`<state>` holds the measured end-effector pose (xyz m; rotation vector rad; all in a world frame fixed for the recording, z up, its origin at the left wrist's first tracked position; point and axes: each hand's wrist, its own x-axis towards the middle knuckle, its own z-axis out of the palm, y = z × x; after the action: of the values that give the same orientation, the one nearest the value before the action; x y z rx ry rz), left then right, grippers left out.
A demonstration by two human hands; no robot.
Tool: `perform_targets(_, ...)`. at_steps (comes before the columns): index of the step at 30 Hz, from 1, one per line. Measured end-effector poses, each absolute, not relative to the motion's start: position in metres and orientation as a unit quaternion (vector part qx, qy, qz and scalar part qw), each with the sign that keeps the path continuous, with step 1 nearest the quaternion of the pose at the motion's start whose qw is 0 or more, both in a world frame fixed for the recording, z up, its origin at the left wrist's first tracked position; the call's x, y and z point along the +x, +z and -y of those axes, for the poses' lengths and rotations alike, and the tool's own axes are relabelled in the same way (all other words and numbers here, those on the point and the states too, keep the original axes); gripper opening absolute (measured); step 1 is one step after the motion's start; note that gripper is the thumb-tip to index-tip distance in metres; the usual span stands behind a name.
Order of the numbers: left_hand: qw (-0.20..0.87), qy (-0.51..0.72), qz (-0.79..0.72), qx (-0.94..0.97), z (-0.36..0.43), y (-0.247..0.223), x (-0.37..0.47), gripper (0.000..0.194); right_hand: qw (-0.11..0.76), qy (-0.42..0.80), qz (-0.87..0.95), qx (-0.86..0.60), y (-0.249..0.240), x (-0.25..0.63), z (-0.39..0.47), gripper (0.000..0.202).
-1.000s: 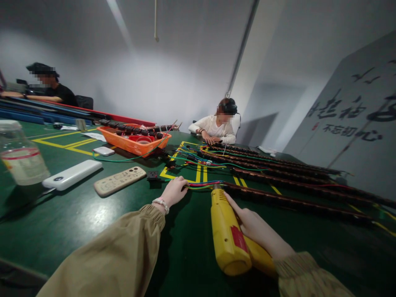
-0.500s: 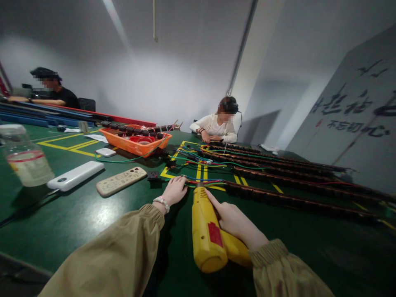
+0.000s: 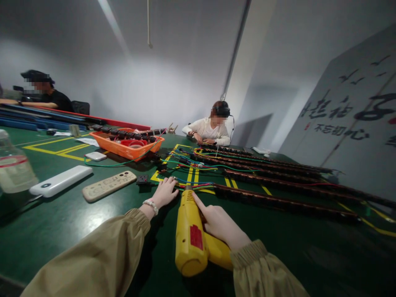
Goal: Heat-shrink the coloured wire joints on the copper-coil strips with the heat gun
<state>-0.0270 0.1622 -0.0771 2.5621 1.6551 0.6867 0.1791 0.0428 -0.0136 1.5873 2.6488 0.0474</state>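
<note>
Pointing heat gun (image 3: 191, 235) fwd, long axis twd wires (image 3: 202, 184).

Observed on table (image 3: 102, 231), left to right: bottle (image 3: 14, 173), power bank (image 3: 62, 181), phone (image 3: 109, 186), connector (image 3: 142, 180). Noted basket (image 3: 123, 152) behind phone, containing assorted parts (image 3: 123, 134). Recorded heat gun (image 3: 190, 243) in right hand (image 3: 219, 222), right of left hand (image 3: 162, 192); nearest strip (image 3: 278, 201) farther right, with other strips (image 3: 275, 181) behind it.

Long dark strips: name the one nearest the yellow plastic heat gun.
The frontmost long, dark, copper-streaked strip: its thin coloured wires reach the left hand; the other dark strips lie farther from the yellow plastic heat gun.
</note>
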Motion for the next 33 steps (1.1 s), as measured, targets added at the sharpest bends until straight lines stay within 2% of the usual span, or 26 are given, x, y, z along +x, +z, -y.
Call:
perform_targets(6,0.011,0.244,-0.522,0.817,-0.159,-0.076,-0.026,0.027,0.001,-0.003,-0.861,0.508,-0.016,0.182,-0.041,0.088)
perform_targets(13,0.023,0.269,-0.504,0.820,-0.160,-0.078,-0.027,0.024,0.024,0.022,-0.861,0.507,-0.019,0.182,-0.043,0.091)
perform_targets(23,0.138,0.323,-0.514,0.783,-0.163,-0.078,-0.030,0.019,0.026,0.072,-0.873,0.483,-0.024,0.182,-0.046,0.093)
perform_targets(33,0.132,0.223,-0.585,0.769,-0.160,-0.062,-0.027,0.045,0.034,0.038,-0.897,0.439,-0.024,0.177,-0.038,0.095)
